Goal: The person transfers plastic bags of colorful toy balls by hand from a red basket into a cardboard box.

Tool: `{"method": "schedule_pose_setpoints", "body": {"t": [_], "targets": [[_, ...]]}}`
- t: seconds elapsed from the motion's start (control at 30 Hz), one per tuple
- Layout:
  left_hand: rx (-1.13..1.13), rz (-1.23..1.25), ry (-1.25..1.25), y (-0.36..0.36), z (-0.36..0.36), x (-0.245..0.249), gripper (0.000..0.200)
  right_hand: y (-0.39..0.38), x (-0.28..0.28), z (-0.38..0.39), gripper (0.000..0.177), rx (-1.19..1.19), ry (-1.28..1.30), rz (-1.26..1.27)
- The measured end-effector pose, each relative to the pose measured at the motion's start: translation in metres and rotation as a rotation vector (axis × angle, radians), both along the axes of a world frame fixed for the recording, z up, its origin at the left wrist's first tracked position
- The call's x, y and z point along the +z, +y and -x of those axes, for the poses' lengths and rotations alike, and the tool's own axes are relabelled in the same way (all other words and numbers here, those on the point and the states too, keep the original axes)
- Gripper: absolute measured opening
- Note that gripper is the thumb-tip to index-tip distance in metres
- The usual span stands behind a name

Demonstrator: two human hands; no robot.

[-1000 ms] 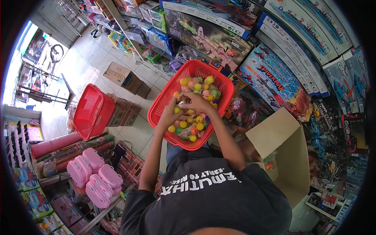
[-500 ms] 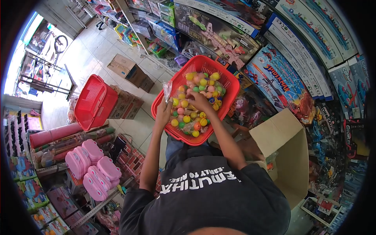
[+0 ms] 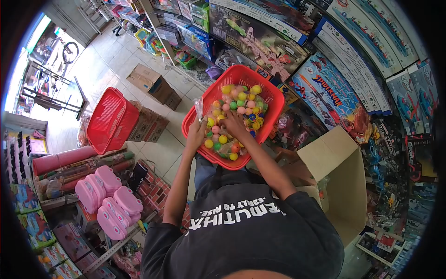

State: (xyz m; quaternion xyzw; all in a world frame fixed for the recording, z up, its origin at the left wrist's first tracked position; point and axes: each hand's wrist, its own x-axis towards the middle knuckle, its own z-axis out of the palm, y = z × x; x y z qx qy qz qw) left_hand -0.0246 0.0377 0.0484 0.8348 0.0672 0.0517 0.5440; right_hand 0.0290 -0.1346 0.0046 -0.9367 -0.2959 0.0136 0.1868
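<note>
A red plastic basket (image 3: 272, 95) rests on the lap, holding many small balls (image 3: 240, 103) in yellow, pink, green and orange, partly in clear plastic bags. My left hand (image 3: 196, 131) is closed on a clear plastic bag (image 3: 199, 108) at the basket's left side, its top standing up above the fingers. Inside the basket, my right hand (image 3: 233, 124) reaches among the balls with its fingers bent down; its fingertips and anything between them are hidden.
A second red basket (image 3: 109, 122) stands on a carton at the left, near another cardboard box (image 3: 151, 83). Pink cases (image 3: 111, 200) lie lower left. An open carton (image 3: 341, 186) stands at the right, below boxed toys (image 3: 330, 93).
My right hand has moved slightly down and left among the balls. My left hand still grips the plastic bag, a little further right in view.
</note>
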Motion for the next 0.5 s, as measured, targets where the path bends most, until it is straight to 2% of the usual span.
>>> {"method": "schedule_pose_setpoints", "body": {"t": [0.2, 0.3, 0.37, 0.5], "targets": [[0.013, 0.103, -0.025, -0.005, 0.001, 0.007, 0.027, -0.005, -0.014, -0.012, 0.010, 0.002, -0.014, -0.124], [-0.034, 0.003, 0.020, 0.000, 0.002, 0.007, 0.030, -0.008, -0.011, -0.013, 0.016, -0.012, -0.014, -0.229], [-0.046, 0.018, 0.074, 0.001, 0.004, 0.009, 0.031, -0.012, -0.012, -0.017, 0.022, -0.035, 0.124, -0.254], [-0.052, 0.184, -0.052, 0.006, 0.000, -0.007, 0.033, -0.018, 0.012, -0.009, 0.023, -0.039, 0.073, -0.325]]}}
